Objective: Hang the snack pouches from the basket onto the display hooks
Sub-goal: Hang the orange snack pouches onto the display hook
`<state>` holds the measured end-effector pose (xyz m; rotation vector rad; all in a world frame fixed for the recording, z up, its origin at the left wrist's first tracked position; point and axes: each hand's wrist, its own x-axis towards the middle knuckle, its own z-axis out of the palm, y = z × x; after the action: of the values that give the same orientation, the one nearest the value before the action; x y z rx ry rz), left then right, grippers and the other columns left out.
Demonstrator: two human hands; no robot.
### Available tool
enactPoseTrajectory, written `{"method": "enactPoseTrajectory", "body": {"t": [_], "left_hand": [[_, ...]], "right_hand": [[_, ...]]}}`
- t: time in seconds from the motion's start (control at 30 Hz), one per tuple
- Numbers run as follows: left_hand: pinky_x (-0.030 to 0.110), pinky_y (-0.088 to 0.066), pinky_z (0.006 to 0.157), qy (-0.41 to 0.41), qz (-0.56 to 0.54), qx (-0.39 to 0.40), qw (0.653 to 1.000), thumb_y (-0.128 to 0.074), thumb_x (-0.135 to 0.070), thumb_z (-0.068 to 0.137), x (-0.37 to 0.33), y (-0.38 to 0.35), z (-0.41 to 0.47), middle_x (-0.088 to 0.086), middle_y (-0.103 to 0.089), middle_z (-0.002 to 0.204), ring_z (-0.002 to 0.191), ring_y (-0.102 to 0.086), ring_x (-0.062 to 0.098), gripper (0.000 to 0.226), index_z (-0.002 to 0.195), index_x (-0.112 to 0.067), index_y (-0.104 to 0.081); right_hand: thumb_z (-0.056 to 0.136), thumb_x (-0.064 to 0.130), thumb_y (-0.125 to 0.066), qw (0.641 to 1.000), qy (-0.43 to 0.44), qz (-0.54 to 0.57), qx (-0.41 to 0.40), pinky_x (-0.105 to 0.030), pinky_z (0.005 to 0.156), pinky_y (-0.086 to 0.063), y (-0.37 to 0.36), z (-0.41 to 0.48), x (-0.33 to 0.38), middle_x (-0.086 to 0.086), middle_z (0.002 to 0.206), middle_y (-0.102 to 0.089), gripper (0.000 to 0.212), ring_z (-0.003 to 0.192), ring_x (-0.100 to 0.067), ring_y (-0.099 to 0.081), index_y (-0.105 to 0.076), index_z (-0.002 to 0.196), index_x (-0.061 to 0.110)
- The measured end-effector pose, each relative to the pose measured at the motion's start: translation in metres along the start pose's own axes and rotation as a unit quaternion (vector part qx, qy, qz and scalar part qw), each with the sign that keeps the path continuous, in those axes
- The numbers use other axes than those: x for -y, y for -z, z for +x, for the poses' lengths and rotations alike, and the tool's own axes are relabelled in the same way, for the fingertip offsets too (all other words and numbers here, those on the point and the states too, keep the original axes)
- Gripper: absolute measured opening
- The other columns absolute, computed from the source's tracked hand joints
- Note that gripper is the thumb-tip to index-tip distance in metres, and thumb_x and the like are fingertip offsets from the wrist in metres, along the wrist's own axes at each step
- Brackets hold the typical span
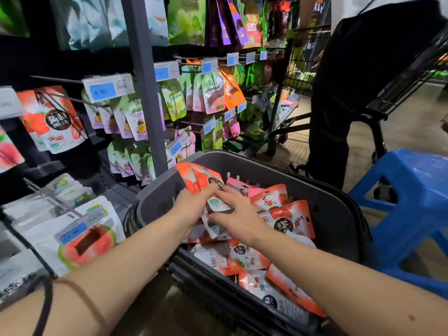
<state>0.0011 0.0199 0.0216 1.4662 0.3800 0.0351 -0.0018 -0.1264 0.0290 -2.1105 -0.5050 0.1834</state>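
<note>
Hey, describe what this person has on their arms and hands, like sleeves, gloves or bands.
Both arms are bare with no sleeves in view, and the left hand and right hand wear no gloves. The left forearm carries a thin brown band with a thin black cord next to it. Nothing is seen worn on the right arm, and no rings are visible.
</note>
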Motion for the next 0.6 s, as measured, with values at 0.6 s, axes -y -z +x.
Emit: {"method": "enactPoseTrajectory", "body": {"t": [0.6], "left_hand": [[0.043, -0.059, 0.082, 0.023, 0.104, -0.048, 0.993, -0.057, -0.010, 0.101, 0.003, 0.013, 0.006, 0.003, -0.074, 0.088, 0.080, -0.072, 0.024, 0.017, 0.089, -0.019, -0.065]], "right_hand": [[0.076, 0.054, -0.081, 0.907, -0.170, -0.327, 0.205, -0.042, 0.102, -0.047, -0.005, -0.016, -0.090, -0.003, 0.122, -0.063, 0.074, 0.128, -0.029, -0.049, -0.058, 0.140, 0.025]]}}
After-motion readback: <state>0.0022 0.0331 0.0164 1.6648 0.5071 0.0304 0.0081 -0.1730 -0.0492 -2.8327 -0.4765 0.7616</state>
